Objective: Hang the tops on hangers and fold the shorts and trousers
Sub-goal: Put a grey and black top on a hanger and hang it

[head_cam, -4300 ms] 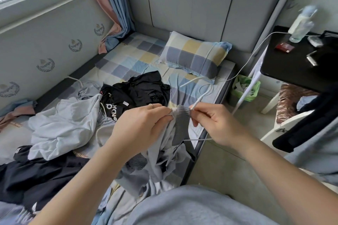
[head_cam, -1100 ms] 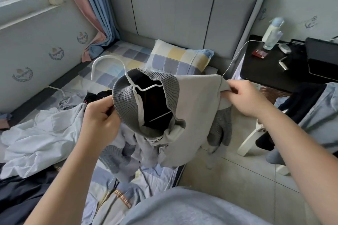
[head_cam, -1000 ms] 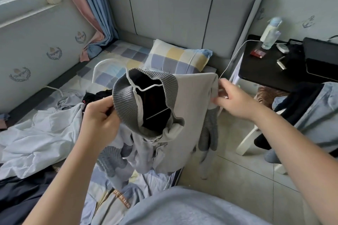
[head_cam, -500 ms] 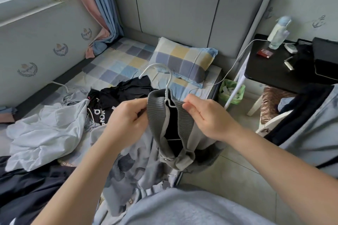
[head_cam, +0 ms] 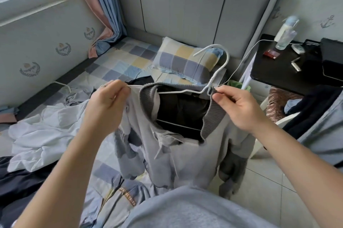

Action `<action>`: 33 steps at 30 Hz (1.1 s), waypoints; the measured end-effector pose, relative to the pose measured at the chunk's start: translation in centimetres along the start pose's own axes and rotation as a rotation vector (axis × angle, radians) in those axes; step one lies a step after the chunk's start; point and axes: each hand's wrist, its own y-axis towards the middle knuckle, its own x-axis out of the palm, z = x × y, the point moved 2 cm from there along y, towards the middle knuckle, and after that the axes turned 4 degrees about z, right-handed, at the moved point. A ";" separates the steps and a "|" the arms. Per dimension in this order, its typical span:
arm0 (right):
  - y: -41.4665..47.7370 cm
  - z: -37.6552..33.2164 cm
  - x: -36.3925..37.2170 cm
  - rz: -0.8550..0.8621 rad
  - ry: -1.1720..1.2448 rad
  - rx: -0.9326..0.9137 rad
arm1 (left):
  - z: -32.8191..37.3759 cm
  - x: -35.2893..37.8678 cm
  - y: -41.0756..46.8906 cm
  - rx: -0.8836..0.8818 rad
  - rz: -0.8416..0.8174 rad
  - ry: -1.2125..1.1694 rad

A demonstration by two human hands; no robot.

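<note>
A grey jacket (head_cam: 187,155) with a dark ribbed collar hangs in front of me on a white wire hanger (head_cam: 220,64), whose hook points up and left. My left hand (head_cam: 106,105) pinches the jacket's left shoulder together with the hanger's end. My right hand (head_cam: 235,107) pinches the ribbed collar beside the hanger's neck. The jacket's sleeves and hem dangle over the bed's edge. More clothes lie on the bed: a pale blue top (head_cam: 42,131), a black garment (head_cam: 141,81) and dark clothing (head_cam: 16,187) at the lower left.
The bed has a checked sheet (head_cam: 118,64), a checked pillow (head_cam: 183,61) and a grey headboard (head_cam: 194,9). A black side table (head_cam: 278,68) on the right carries a bottle (head_cam: 284,33) and small items. Clothes hang on a white chair (head_cam: 289,118).
Both hands have spread apart and lifted, opening the jacket wide across the hanger. The hanger's hook has swung from the left side to above my right hand.
</note>
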 end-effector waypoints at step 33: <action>-0.9 0.8 1.6 -0.087 0.119 0.113 | 2.2 3.5 -0.2 0.138 -0.293 0.057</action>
